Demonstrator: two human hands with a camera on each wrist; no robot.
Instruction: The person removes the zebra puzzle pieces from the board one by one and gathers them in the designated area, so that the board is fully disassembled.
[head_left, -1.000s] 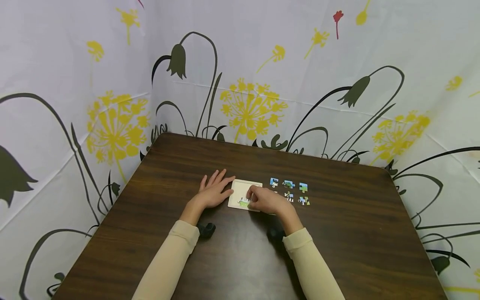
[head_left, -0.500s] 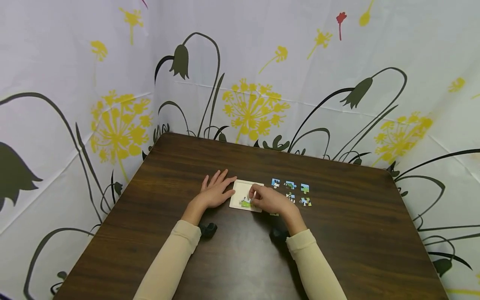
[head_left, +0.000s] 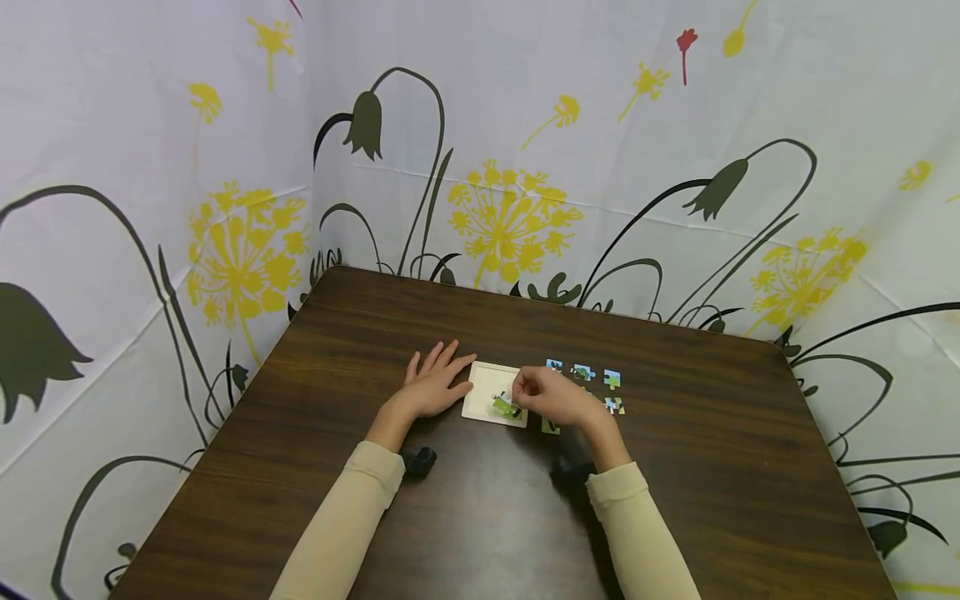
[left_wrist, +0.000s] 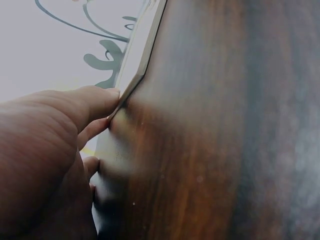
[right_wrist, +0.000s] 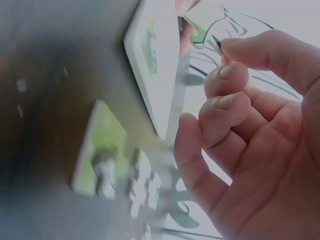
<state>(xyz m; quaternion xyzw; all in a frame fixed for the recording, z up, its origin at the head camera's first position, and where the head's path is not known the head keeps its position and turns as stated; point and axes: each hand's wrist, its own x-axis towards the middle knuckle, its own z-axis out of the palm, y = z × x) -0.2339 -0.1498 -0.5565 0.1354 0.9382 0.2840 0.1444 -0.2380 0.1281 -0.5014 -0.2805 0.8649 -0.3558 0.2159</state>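
Note:
My left hand (head_left: 431,392) lies on the table with fingers spread; its thumb and index finger touch the left edge of a pale, shallow puzzle tray (head_left: 483,377). The left wrist view shows the thumb against the tray's rim (left_wrist: 144,62). Between thumb and finger, my right hand (head_left: 553,396) pinches a jigsaw piece (right_wrist: 206,22), green and white with dark lines. The piece is tilted and held above the tray's right half. A blurred green patch shows on the tray in the right wrist view; I cannot tell whether it is a reflection.
Right of the tray lie several loose jigsaw pieces (head_left: 583,372), partly hidden by my right hand. One green piece (head_left: 551,426) lies by the tray's lower right corner. Black wrist-worn devices (head_left: 418,462) show beneath the wrists. A patterned curtain (head_left: 510,100) stands behind the table (head_left: 480,533).
My right hand has lifted and drawn slightly right, with the jigsaw piece turned and raised from low over the tray. My left hand stays against the tray's edge. The view has shifted slightly.

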